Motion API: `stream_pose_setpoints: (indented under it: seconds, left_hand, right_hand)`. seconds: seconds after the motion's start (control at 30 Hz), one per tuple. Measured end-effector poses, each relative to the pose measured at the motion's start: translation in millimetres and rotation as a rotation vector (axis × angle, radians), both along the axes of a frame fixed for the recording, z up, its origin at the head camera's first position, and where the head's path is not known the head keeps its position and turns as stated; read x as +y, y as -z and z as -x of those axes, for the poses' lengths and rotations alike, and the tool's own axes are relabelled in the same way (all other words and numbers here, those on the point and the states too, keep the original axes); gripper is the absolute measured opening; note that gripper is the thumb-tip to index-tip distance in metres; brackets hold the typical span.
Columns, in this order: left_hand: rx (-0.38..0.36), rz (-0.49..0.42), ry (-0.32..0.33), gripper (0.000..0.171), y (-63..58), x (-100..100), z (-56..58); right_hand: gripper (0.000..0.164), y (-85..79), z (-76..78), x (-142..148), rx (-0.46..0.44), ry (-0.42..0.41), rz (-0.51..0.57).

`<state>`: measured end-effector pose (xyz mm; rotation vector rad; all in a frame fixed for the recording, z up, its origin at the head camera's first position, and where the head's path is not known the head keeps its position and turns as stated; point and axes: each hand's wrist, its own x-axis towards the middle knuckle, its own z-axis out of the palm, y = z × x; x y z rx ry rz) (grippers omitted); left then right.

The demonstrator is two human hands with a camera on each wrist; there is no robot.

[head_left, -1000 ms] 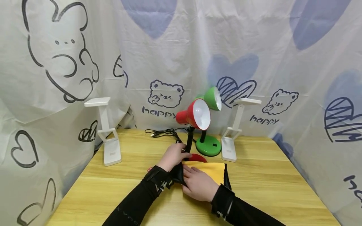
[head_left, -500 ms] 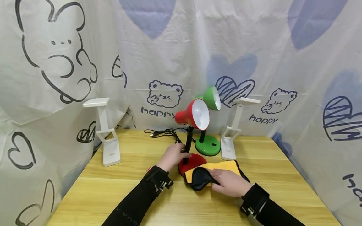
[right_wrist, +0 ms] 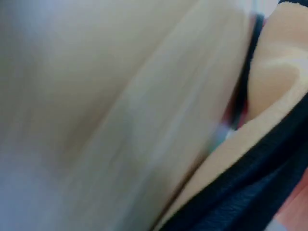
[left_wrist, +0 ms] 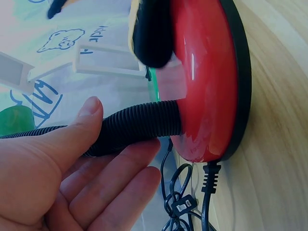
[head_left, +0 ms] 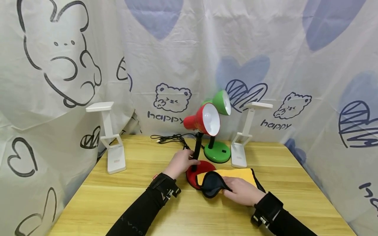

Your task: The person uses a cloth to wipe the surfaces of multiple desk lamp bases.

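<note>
A red desk lamp (head_left: 196,122) stands on the table with its white-lined shade tilted to the right. My left hand (head_left: 180,163) grips the lamp's black ribbed neck (left_wrist: 144,118), thumb on one side and fingers on the other, low down near the glossy red base (left_wrist: 207,86). My right hand (head_left: 242,191) holds a yellow cloth (head_left: 236,173) with black edging, and a black flap (head_left: 212,185) of it folds forward beside the fingers. The cloth overlaps the right part of the base. In the right wrist view the cloth (right_wrist: 276,72) bulges close to the camera.
Behind the red lamp is a green desk lamp (head_left: 218,152). White folding lamps stand at the left (head_left: 116,159) and right (head_left: 238,155). A bundled black cord (head_left: 172,138) lies at the table's back edge, before a printed curtain (head_left: 177,59).
My right hand has drawn the cloth right, away from the lamp's neck, uncovering most of the red base and turning up the black flap. My left hand keeps its grip on the neck.
</note>
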<state>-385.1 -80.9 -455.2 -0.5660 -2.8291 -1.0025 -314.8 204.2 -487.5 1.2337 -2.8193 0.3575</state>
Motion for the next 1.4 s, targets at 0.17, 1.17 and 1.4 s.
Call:
stream_pose_setpoints:
  seconds: [0.17, 1.17, 1.4]
  left_hand:
    - [-0.006, -0.005, -0.002, 0.021, 0.8, -1.2, 0.6]
    - [-0.040, -0.008, -0.008, 0.029, 0.1, -6.5, -2.0]
    - [-0.041, -0.003, 0.008, 0.022, -0.8, -4.6, -2.3]
  right_hand:
    - [0.045, -12.0, -7.6, -30.1, -0.066, -0.029, -0.060]
    - [0.049, -18.4, -31.2, -161.6, 0.332, 0.110, -0.445]
    - [0.043, -16.3, -27.8, -122.4, 0.145, -0.016, -0.309]
